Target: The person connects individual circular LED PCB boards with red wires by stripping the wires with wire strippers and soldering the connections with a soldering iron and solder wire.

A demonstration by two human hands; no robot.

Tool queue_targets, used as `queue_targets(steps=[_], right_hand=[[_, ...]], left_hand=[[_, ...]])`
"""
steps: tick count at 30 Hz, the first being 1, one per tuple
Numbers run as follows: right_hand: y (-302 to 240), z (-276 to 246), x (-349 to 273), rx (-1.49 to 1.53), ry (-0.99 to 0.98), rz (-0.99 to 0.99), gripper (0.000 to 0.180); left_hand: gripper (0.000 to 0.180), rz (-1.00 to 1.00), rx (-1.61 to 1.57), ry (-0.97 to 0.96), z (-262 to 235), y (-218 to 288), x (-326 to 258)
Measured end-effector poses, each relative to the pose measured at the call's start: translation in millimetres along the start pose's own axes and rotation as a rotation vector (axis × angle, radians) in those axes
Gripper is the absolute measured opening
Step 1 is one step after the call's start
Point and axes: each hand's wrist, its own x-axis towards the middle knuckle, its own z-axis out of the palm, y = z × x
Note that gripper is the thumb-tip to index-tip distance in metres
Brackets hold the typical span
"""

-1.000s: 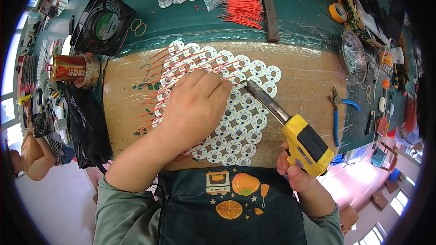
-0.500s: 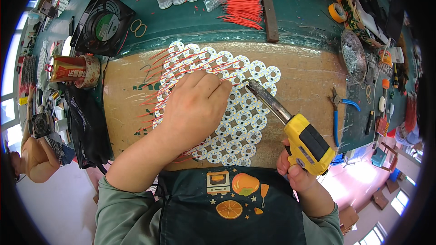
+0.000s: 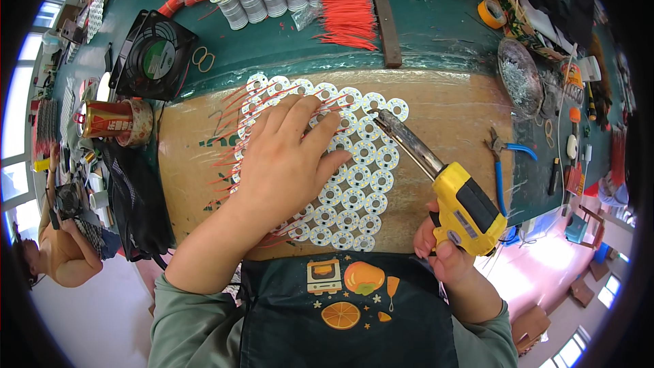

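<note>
Rows of small white ring-shaped LED boards (image 3: 365,152) lie side by side on a brown work board (image 3: 453,119). Thin red wires (image 3: 234,103) stick out leftward from the rows on the left side. My left hand (image 3: 279,160) rests over these rows with its fingers spread, hiding several of the boards; no object shows in it. In my right hand (image 3: 444,249) is a yellow and black soldering gun (image 3: 470,204), gripped by its handle. Its long metal barrel slants up and left, the dark tip at the upper right rows. Whether the tip touches a board I cannot tell.
Beyond the board stand stacks of ring boards (image 3: 274,3), a pile of red wires (image 3: 347,19) and a wooden bar (image 3: 388,27). A black fan (image 3: 155,54) and a can (image 3: 109,119) are left. Right are blue-handled pliers (image 3: 499,177) and a metal dish (image 3: 519,82). Another person (image 3: 71,252) works far left.
My left hand's fingers, curled together before, are now spread over the boards. The soldering gun stays in my right hand near the same rows. The whole view has shifted slightly.
</note>
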Motion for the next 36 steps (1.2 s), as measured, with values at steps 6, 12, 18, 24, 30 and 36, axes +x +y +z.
queue_targets(steps=[6,12,18,24,30,36], right_hand=[[-5.3,-5.7,5.6,-0.069,0.045,-0.084,0.076],[-4.8,-6.6,14.6,-0.032,0.11,-0.122,0.077],[1.8,-15.3,16.2,-0.017,0.051,-0.183,0.071],[-0.1,-15.1,17.5,0.012,0.026,-0.171,0.072],[-0.7,-15.3,18.7,0.034,0.017,-0.176,0.071],[-2.8,-13.2,19.5,0.019,0.027,-0.187,0.073]], left_hand=[[0.043,-0.013,-0.022,-0.015,-1.9,-0.4,10.3],[0.026,0.066,0.03,-0.04,-8.5,-23.7,46.6],[0.013,0.267,0.254,0.01,11.5,-43.4,99.7],[0.01,0.294,0.411,-0.173,15.3,-43.5,135.8],[0.01,0.267,0.394,-0.303,18.4,-45.6,149.4],[0.01,0.203,0.278,-0.202,22.0,-47.4,139.5]])
